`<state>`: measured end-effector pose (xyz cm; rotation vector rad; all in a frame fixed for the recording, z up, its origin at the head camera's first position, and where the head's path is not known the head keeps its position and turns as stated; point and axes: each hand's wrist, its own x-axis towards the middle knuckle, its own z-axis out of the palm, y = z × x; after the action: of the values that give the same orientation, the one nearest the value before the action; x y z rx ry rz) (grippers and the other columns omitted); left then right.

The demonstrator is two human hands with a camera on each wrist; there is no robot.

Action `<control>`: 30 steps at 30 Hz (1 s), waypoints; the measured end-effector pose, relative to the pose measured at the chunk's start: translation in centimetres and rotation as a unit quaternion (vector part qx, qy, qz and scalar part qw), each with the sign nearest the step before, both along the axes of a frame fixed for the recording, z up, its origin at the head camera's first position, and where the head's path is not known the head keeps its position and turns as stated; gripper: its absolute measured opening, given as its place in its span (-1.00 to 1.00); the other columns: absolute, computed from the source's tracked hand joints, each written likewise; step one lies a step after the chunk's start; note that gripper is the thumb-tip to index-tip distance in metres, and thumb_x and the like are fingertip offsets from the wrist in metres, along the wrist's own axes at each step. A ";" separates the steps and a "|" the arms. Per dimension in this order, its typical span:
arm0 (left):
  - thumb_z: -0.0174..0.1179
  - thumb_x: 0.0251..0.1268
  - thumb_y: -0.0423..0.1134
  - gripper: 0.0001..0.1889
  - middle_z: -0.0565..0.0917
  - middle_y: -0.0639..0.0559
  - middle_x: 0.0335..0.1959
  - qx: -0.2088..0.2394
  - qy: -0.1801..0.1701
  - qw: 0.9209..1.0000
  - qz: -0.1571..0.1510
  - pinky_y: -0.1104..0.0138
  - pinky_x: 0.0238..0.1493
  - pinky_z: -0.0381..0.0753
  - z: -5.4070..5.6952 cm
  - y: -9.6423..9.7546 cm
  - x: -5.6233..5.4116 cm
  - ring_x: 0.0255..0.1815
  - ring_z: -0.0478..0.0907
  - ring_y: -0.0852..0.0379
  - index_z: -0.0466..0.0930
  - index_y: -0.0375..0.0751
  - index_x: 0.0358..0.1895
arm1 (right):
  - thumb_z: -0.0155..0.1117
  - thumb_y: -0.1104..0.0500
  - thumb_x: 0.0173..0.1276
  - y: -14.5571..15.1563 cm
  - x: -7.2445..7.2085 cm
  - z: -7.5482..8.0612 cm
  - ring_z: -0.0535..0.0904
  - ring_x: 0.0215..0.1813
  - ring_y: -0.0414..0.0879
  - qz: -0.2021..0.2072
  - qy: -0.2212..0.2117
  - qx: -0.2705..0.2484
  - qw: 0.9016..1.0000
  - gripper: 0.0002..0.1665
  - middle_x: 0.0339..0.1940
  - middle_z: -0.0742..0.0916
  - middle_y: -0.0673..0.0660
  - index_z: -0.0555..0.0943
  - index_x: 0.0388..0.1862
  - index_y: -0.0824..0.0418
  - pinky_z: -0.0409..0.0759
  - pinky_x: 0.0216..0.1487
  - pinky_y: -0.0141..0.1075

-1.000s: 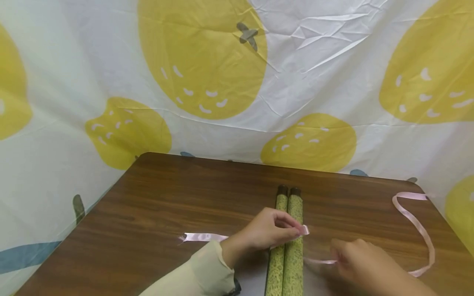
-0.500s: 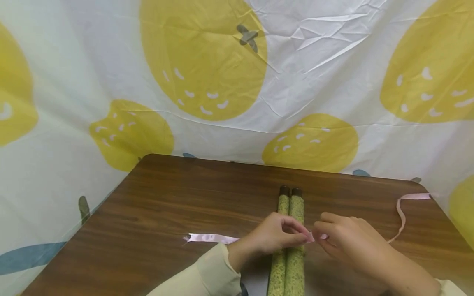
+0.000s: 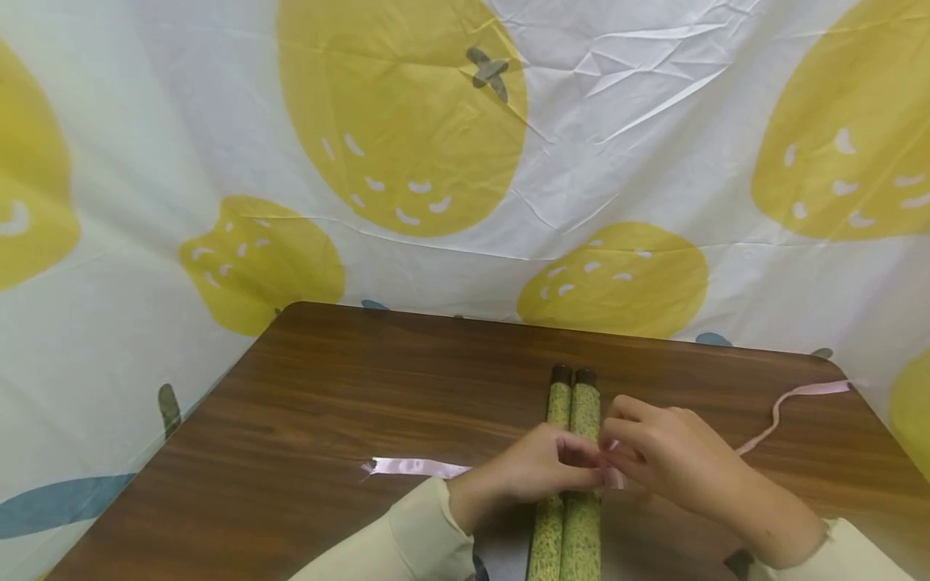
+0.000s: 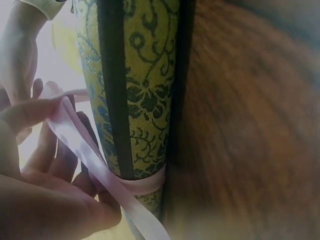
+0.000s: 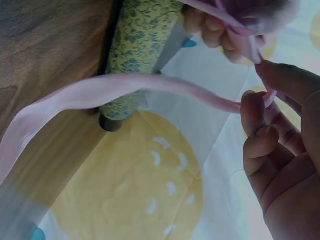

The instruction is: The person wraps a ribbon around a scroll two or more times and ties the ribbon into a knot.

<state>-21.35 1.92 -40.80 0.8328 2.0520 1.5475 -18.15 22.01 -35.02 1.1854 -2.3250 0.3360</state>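
Two long rolls (image 3: 580, 532) in yellow-green patterned cloth, with dark end knobs, lie side by side on the table. A pink ribbon (image 4: 142, 186) passes round them in the left wrist view. Above the rolls my left hand (image 3: 534, 464) pinches a folded part of the ribbon between thumb and forefinger. My right hand (image 3: 672, 456) meets it from the right, and its thumb and fingers pinch the ribbon too, as the right wrist view shows. From the right hand the ribbon's long tail (image 5: 75, 95) trails away. The exact fold between the fingertips is partly hidden.
The brown wooden table (image 3: 407, 379) ends at a white cloth backdrop (image 3: 610, 145) printed with lemons. One ribbon end (image 3: 417, 467) lies left of the rolls; the other end (image 3: 821, 389) reaches the table's right edge.
My right hand has come up and left to my left hand, drawing its ribbon along. The tail on the right has straightened. My left hand has stayed nearly in place.
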 end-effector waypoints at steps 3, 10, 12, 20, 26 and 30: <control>0.36 0.29 -0.12 -0.77 0.82 0.14 -0.21 -0.007 0.000 1.000 -0.009 0.51 -0.09 0.57 0.0 -0.2 0.0 -0.22 0.63 0.47 0.78 -0.12 -0.08 | 0.58 0.28 -0.02 0.0 -0.3 -0.4 0.34 -0.54 -0.51 0.002 -0.011 -0.008 1.000 -0.68 -0.37 0.54 -0.21 0.64 -0.40 -0.06 0.38 -0.53 -0.62; 0.39 0.24 -0.05 -0.80 0.77 0.27 -0.39 -0.039 0.031 0.999 0.004 0.52 -0.25 0.54 -0.3 -0.2 -0.2 -0.32 0.56 0.47 0.78 -0.11 -0.31 | 0.59 0.25 0.01 0.3 -1.0 -1.4 0.55 -0.43 -0.43 0.002 -0.037 -0.032 0.999 -0.70 -0.34 0.57 -0.24 0.64 -0.42 -0.09 0.50 -0.43 -0.62; 0.40 0.23 -0.03 -0.79 0.76 0.30 -0.41 -0.044 0.027 0.999 0.010 0.52 -0.28 0.53 -0.4 -0.2 -0.2 -0.33 0.55 0.47 0.78 -0.09 -0.32 | 0.59 0.24 0.03 0.4 -1.2 -1.7 0.56 -0.41 -0.43 0.004 -0.051 -0.041 0.998 -0.71 -0.33 0.57 -0.23 0.65 -0.41 -0.09 0.52 -0.41 -0.61; 0.40 0.24 -0.06 -0.79 0.80 0.20 -0.41 -0.036 -0.004 0.999 0.026 0.50 -0.28 0.55 -0.6 -0.2 -0.2 -0.35 0.59 0.43 0.79 -0.13 -0.29 | 0.55 0.32 0.06 1.3 -0.5 -2.5 0.52 -0.40 -0.47 -0.009 -0.134 -0.105 0.985 -0.68 -0.33 0.63 -0.21 0.70 -0.25 0.01 0.56 -0.43 -0.52; 0.42 0.21 -0.15 -0.83 0.80 0.10 -0.39 -0.013 -0.015 0.999 0.040 0.51 -0.30 0.55 -0.6 -0.2 -0.1 -0.38 0.59 0.41 0.78 -0.19 -0.30 | 0.46 0.24 0.23 1.3 0.9 -2.8 0.50 -0.46 -0.47 -0.032 -0.216 -0.142 0.966 -0.78 -0.45 0.63 -0.29 0.65 -0.24 -0.06 0.56 -0.49 -0.45; 0.42 0.22 -0.18 -0.85 0.80 0.06 -0.36 -0.010 -0.020 0.999 0.044 0.51 -0.26 0.55 -0.5 -0.3 -0.2 -0.36 0.59 0.40 0.78 -0.21 -0.29 | 0.44 0.19 0.27 1.1 1.2 -3.5 0.51 -0.43 -0.45 -0.030 -0.242 -0.144 0.959 -0.82 -0.47 0.64 -0.28 0.64 -0.21 -0.06 0.57 -0.46 -0.44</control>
<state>-21.54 1.65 -41.26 0.7065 2.0965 1.5745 -16.92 23.12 -38.49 0.9646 -2.5881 1.0027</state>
